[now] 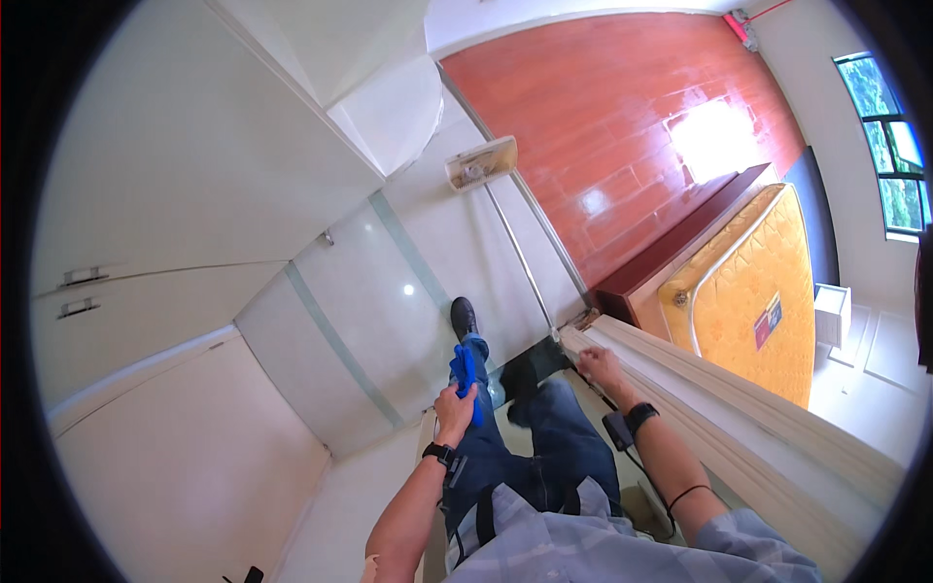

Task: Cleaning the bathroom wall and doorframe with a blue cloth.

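My left hand [455, 412] grips a bunched blue cloth or glove [463, 372] in front of my left thigh. My right hand [602, 366] is raised beside the pale door frame [656, 379], its fingers curled; whether it touches the frame or holds anything cannot be told. Just beyond it, the metal handle of a long-handled dustpan or squeegee-like tool [519, 251] runs away across the pale tiles. The tool's off-white head [481, 164] lies at the far end, near the metal floor strip.
Pale cabinets [197, 160] with metal handles rise on the left. Beyond the floor strip [536, 204] lies a reddish plank floor [583, 131]. A bed with a yellow mattress [751, 291] stands at right, past the door frame. A dark threshold [536, 368] crosses under my legs.
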Tool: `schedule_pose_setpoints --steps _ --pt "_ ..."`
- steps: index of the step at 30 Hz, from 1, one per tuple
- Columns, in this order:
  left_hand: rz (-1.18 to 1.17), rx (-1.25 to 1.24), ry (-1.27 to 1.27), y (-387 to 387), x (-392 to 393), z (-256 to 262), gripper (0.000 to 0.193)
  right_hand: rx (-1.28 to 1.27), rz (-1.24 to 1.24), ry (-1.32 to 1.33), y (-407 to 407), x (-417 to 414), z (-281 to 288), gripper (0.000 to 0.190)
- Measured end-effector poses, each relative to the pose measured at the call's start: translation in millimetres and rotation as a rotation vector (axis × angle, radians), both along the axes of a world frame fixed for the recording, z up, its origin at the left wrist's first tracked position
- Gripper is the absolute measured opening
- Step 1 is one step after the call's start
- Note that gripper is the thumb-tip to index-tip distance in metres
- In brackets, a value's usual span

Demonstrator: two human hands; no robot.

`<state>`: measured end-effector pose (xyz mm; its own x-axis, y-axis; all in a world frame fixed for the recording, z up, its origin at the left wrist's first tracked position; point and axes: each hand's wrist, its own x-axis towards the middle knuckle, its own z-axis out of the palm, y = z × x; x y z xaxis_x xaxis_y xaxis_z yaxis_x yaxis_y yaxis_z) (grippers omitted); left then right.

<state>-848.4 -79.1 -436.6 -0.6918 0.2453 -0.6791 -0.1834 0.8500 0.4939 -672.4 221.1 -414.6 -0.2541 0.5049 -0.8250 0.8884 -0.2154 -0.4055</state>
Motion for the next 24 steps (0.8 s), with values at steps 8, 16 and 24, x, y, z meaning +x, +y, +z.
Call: schedule_pose_setpoints --steps 8,16,24 --pt "-0.099 0.164 -0.048 30 -5 -26 0.036 0.013 0.234 -0.112 62 -18 -195 0.029" --pt "-0.200 0.229 0.074 34 -18 -82 0.021 0.072 0.504 -0.355 63 13 -417 0.038" --pt "-0.132 0.093 0.090 32 -57 -84 0.019 -0.066 0.381 -0.248 61 8 -555 0.088"
